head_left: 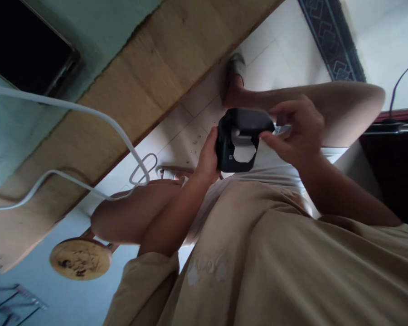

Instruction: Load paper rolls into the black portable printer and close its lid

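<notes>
While the person sits with the camera tilted steeply down over their lap, both bare hands meet on a small black boxy device with rounded corners and a pale cut-out opening in its facing side (pixel 242 140), which is held in the air above the thighs, roughly at the middle of the view. The left hand (pixel 209 158) is closed against the device's left side, the thumb lying along its edge and the palm cupping it from below. The right hand (pixel 294 131) is curled over the device's upper right corner, its fingertips (pixel 267 136) pinching at the rim of the opening; a small pale grey part (pixel 281 130) shows just beside those fingers, though what it is cannot be made out. Below the hands spreads a beige cloth shirt (pixel 275 262) with a faded pale print. Both bare knees are raised, and a foot in a grey sandal (pixel 236 68) rests on the white tiled floor (pixel 279 54). To the left a white cable (pixel 88 113) loops across a light wooden board (pixel 149 68), and a round wooden stool top (pixel 80 259) stands near the left knee.
</notes>
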Available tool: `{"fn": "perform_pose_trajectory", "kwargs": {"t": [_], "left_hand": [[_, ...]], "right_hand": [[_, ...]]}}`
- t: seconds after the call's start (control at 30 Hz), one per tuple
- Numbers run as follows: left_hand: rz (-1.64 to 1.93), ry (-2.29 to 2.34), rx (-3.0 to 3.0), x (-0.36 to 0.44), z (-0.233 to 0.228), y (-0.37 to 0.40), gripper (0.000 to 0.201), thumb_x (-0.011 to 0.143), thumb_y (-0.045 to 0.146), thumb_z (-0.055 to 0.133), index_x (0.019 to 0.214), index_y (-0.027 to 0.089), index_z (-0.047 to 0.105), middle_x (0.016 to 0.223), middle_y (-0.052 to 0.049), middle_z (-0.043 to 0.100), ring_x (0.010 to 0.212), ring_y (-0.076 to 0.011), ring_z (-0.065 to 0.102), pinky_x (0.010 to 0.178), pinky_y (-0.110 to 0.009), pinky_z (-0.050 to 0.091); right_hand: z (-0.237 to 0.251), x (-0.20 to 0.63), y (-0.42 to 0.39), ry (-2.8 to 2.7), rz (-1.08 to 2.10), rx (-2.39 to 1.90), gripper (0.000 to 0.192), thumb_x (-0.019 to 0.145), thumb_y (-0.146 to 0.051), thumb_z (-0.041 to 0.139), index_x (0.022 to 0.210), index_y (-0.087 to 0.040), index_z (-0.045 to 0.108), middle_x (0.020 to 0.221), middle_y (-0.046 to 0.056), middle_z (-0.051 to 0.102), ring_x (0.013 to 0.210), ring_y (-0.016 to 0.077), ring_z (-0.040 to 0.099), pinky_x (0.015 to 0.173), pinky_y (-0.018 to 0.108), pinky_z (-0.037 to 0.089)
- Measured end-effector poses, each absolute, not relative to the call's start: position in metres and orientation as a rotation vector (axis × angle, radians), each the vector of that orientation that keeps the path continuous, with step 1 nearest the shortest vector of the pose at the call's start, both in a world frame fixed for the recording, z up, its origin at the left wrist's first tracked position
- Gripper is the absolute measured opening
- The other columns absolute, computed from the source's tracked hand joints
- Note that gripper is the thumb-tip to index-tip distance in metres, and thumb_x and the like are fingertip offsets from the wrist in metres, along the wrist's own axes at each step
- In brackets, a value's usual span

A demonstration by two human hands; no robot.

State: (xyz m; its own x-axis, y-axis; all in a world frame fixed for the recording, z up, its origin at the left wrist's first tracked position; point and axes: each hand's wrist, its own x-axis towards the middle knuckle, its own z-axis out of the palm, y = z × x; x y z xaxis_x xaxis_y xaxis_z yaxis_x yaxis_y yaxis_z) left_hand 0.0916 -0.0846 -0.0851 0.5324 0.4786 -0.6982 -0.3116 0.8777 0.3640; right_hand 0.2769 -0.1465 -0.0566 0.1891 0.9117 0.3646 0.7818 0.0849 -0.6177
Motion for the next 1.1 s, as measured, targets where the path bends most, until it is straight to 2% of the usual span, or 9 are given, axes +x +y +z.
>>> {"fn": "perform_pose_trajectory", "kwargs": {"t": [0.07,0.2,0.3,0.43,0.6,0.73,0.83,0.93,1.1], "left_hand": [[0.435,0.874,0.249,0.089,-0.084,-0.085,0.032,0.097,0.056,0.065,0.096,0.024,0.069,0.092,-0.004,0.077,0.115,-0.0271,0.071,0.091,-0.039,0.060],[0.439,0.903,0.388,0.086,-0.083,-0.090,0.032,0.088,0.045,0.080,0.108,0.024,0.066,0.098,0.000,0.075,0.101,-0.0193,0.071,0.089,-0.032,0.057],[0.444,0.896,0.468,0.086,-0.086,-0.093,0.036,0.089,0.044,0.078,0.114,0.022,0.064,0.101,0.000,0.072,0.096,-0.0154,0.070,0.089,-0.029,0.055],[0.455,0.903,0.530,0.086,-0.091,-0.094,0.035,0.089,0.044,0.078,0.112,0.022,0.065,0.100,0.001,0.070,0.096,-0.0140,0.068,0.087,-0.025,0.053],[0.433,0.902,0.541,0.085,-0.092,-0.094,0.038,0.088,0.045,0.079,0.114,0.023,0.064,0.098,0.001,0.067,0.091,-0.0136,0.064,0.083,-0.025,0.050],[0.384,0.935,0.525,0.087,-0.090,-0.097,0.038,0.086,0.045,0.080,0.113,0.023,0.064,0.094,0.002,0.066,0.087,-0.0127,0.062,0.079,-0.025,0.048],[0.328,0.931,0.490,0.088,-0.090,-0.103,0.037,0.086,0.047,0.080,0.109,0.022,0.065,0.092,0.001,0.067,0.086,-0.0130,0.063,0.080,-0.025,0.048],[0.322,0.917,0.486,0.090,-0.092,-0.106,0.038,0.086,0.049,0.079,0.108,0.022,0.065,0.092,0.001,0.067,0.087,-0.0136,0.063,0.081,-0.026,0.049],[0.359,0.941,0.595,0.089,-0.094,-0.104,0.035,0.088,0.047,0.078,0.110,0.023,0.064,0.097,0.001,0.065,0.094,-0.0139,0.061,0.086,-0.026,0.047]], "right_hand": [[-0.054,0.274,-0.148,-1.450,0.183,-1.786,0.016,0.097,-0.042,0.069,0.103,-0.028,0.065,0.070,-0.001,0.056,0.059,0.0125,0.055,0.058,0.030,0.049],[-0.055,0.267,-0.154,-1.486,0.160,-1.831,0.019,0.095,-0.037,0.068,0.084,-0.023,0.061,0.075,-0.001,0.065,0.065,0.0119,0.062,0.062,0.028,0.048],[-0.055,0.261,-0.155,-1.757,0.283,-2.000,0.015,0.093,-0.034,0.068,0.099,-0.023,0.075,0.092,0.002,0.077,0.072,0.0125,0.065,0.063,0.027,0.044],[-0.047,0.254,-0.149,-2.095,0.483,-2.250,0.030,0.098,-0.037,0.060,0.122,-0.029,0.077,0.122,0.004,0.077,0.088,0.0178,0.071,0.062,0.029,0.035],[-0.042,0.255,-0.141,-2.126,0.656,-2.366,0.032,0.094,-0.038,0.063,0.121,-0.029,0.075,0.109,0.003,0.081,0.081,0.0204,0.071,0.061,0.030,0.028],[-0.046,0.269,-0.146,-2.069,0.745,-2.230,0.039,0.087,-0.032,0.062,0.124,-0.025,0.073,0.099,0.002,0.081,0.073,0.0169,0.069,0.067,0.029,0.043],[-0.050,0.278,-0.155,-2.147,0.701,-2.103,0.037,0.093,-0.032,0.052,0.121,-0.023,0.074,0.108,0.005,0.081,0.083,0.0174,0.074,0.070,0.029,0.048],[-0.047,0.279,-0.160,-2.226,0.660,-2.077,0.038,0.097,-0.037,0.049,0.121,-0.024,0.075,0.113,0.006,0.081,0.084,0.0188,0.074,0.065,0.029,0.043],[-0.037,0.268,-0.153,-2.333,0.809,-2.214,0.038,0.101,-0.042,0.046,0.123,-0.028,0.074,0.122,0.004,0.079,0.078,0.0187,0.069,0.060,0.029,0.023]]}}
